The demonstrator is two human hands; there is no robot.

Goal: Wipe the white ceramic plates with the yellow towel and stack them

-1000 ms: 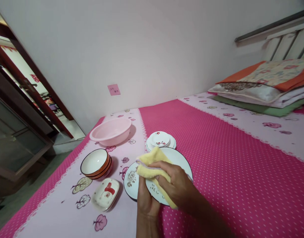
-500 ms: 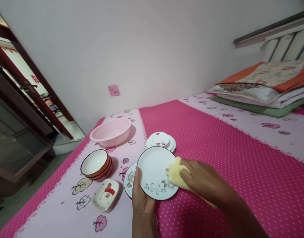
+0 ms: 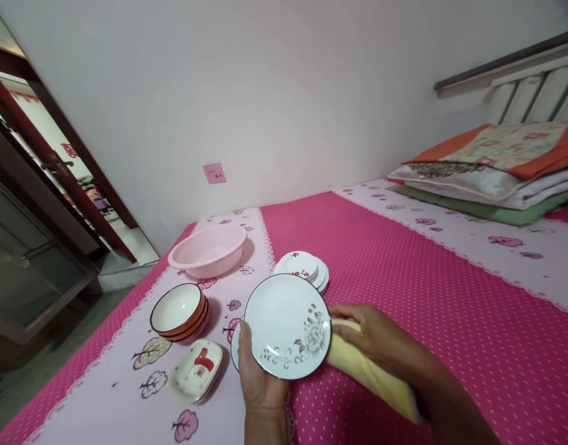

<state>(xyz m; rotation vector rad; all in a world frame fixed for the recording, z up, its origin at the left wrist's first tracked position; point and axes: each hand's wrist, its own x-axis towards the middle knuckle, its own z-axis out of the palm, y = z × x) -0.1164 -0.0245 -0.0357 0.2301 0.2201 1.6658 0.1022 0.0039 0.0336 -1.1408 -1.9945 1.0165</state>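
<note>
A white plate (image 3: 279, 321) with a dark rim and a grey flower print is held up, tilted toward me. My left hand (image 3: 260, 377) grips it from below, thumb over the left edge and fingers hidden beneath. At its right edge, my right hand (image 3: 362, 330) is closed on a yellow cloth (image 3: 371, 371), which hangs down toward the wrist. The right fingers meet the plate's rim. Another dark-rimmed plate (image 3: 235, 346) lies behind, mostly covered. Just beyond is a stack of smaller white plates (image 3: 302, 264) with red flowers.
On the left of the bed (image 3: 381, 259) stand a pink basin (image 3: 209, 252), stacked brown-and-white bowls (image 3: 179, 309) and a squarish dish (image 3: 198, 371) with a red design. Folded bedding (image 3: 487, 176) is piled at the far right against the wall.
The plate has turned, bringing its flower up the right side. My right hand and cloth have moved from the plate's face to its right rim, and the cloth now hangs lower.
</note>
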